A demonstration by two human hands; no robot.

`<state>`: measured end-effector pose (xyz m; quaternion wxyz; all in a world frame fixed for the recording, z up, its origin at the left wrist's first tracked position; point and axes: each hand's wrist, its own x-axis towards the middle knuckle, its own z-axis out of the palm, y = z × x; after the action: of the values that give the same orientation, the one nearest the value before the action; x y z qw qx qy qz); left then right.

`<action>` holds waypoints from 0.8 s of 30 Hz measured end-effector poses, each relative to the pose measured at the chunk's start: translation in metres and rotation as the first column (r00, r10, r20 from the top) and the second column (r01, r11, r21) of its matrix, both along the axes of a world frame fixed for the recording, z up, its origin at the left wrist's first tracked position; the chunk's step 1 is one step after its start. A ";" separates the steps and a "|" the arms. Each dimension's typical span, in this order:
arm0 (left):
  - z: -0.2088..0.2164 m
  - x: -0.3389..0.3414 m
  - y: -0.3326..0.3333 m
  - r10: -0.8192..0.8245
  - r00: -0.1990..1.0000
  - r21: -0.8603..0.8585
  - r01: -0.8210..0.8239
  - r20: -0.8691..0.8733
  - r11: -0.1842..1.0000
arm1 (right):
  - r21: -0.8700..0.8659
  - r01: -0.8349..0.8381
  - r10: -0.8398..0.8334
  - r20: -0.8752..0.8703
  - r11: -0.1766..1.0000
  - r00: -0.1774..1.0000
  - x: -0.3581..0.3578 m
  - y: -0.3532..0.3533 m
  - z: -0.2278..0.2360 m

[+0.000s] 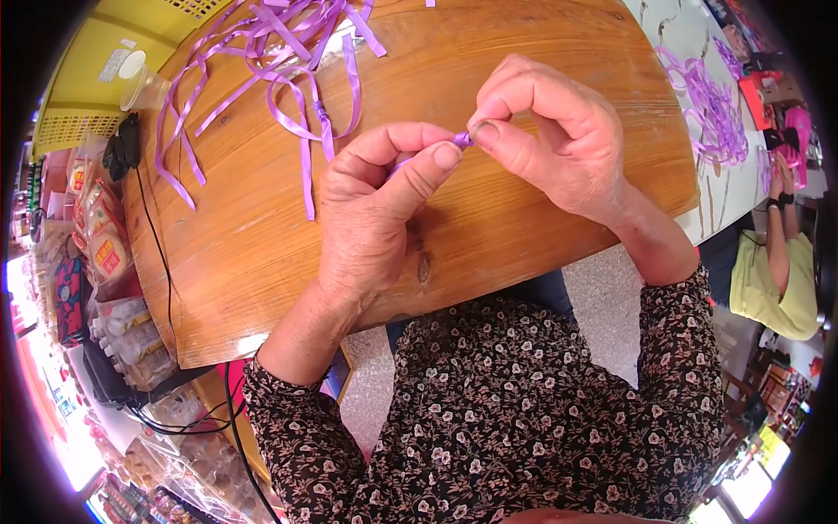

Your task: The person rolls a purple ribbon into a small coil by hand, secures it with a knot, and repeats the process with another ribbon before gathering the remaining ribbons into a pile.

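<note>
Between my two hands, above the wooden table, is a purple ribbon [463,140] with a small knot or twist in it. My left hand [375,192] pinches it between thumb and forefinger on one side. My right hand [559,140] pinches it on the other side, thumb and fingertips pressed together. Most of the ribbon is hidden by my fingers. Beyond my left hand lies a knotted purple ribbon loop [320,112] with its tails toward me. A loose heap of purple ribbons [279,35] spreads behind it at the far left.
A yellow plastic crate [87,87] stands at the far left, with a clear cup [144,87] beside it. A black cable [157,236] runs down the left table edge. At right, more purple ribbons [716,113] lie on a white marbled table [711,205], where another person [777,279] sits.
</note>
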<state>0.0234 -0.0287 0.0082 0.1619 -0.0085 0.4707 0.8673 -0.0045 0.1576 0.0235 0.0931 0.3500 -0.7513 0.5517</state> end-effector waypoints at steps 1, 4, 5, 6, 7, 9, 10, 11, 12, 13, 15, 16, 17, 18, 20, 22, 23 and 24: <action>0.000 0.000 0.000 0.001 1.000 0.006 -0.001 0.000 1.000 | -0.006 0.004 -0.004 0.013 1.000 1.000 0.000 0.000 0.000; 0.001 0.001 0.000 0.004 1.000 0.004 -0.004 -0.010 1.000 | -0.016 0.003 -0.002 0.053 1.000 0.999 0.001 0.001 0.000; 0.001 0.001 0.000 0.006 1.000 0.001 -0.006 -0.013 1.000 | -0.016 0.003 -0.002 0.053 1.000 0.999 0.001 0.001 0.000; 0.002 0.001 0.000 0.010 1.000 -0.009 -0.010 -0.015 1.000 | -0.014 0.006 -0.005 0.071 1.000 0.997 0.001 0.001 0.000; 0.001 0.001 0.000 0.013 1.000 -0.014 -0.013 -0.016 1.000 | -0.011 0.009 -0.008 0.089 1.000 0.996 0.001 0.001 0.000; 0.001 0.000 -0.001 0.006 1.000 -0.018 -0.007 -0.020 1.000 | -0.005 0.015 -0.014 0.105 1.000 0.994 0.002 0.001 0.001; 0.001 0.000 -0.002 -0.002 1.000 -0.017 0.002 -0.022 1.000 | 0.001 0.021 -0.021 0.122 1.000 0.992 0.002 0.001 0.001; 0.001 0.000 -0.002 -0.002 1.000 -0.017 0.001 -0.022 1.000 | 0.001 0.021 -0.021 0.122 1.000 0.992 0.003 0.001 0.000; 0.002 0.001 -0.001 0.010 1.000 -0.024 -0.011 -0.025 1.000 | -0.014 0.029 -0.027 0.151 0.999 0.988 0.003 0.001 -0.001; 0.003 0.001 0.000 0.022 0.999 -0.031 -0.023 -0.028 0.999 | -0.028 0.039 -0.033 0.179 0.999 0.983 0.003 0.001 -0.001; 0.002 0.000 -0.002 0.016 0.999 -0.021 -0.017 -0.028 1.000 | -0.002 0.016 -0.015 0.140 1.000 0.990 0.001 0.002 0.000; 0.001 0.000 -0.002 0.009 1.000 -0.010 -0.010 -0.027 1.000 | 0.026 -0.005 0.003 0.101 1.000 0.995 -0.001 0.003 0.002; 0.001 0.000 -0.002 0.011 1.000 -0.011 -0.012 -0.027 1.000 | 0.025 -0.008 0.005 0.101 1.000 0.995 -0.002 0.004 0.004; 0.001 0.000 -0.002 0.018 1.000 -0.010 -0.019 -0.025 1.000 | 0.088 0.038 -0.033 -0.057 0.995 0.998 -0.004 0.005 0.006; 0.002 0.001 0.000 0.025 0.999 -0.009 -0.025 -0.023 1.000 | 0.142 0.094 -0.062 -0.216 0.985 0.974 -0.006 0.005 0.009; 0.002 0.001 0.002 0.034 0.999 -0.055 -0.035 -0.022 0.998 | 0.216 0.152 -0.053 -0.408 0.964 0.912 -0.007 0.004 0.012; 0.002 0.001 0.002 0.037 0.999 -0.071 -0.038 -0.022 0.997 | 0.215 0.154 -0.054 -0.409 0.965 0.911 -0.006 0.003 0.012; 0.001 0.001 0.003 0.024 0.999 -0.069 -0.027 -0.043 0.997 | 0.266 0.156 -0.019 -0.456 0.951 0.890 -0.005 0.003 0.011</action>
<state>0.0242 -0.0259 0.0096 0.1406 -0.0021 0.5038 0.8523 -0.0096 0.1603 0.0349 0.2353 0.4430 -0.7985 0.3327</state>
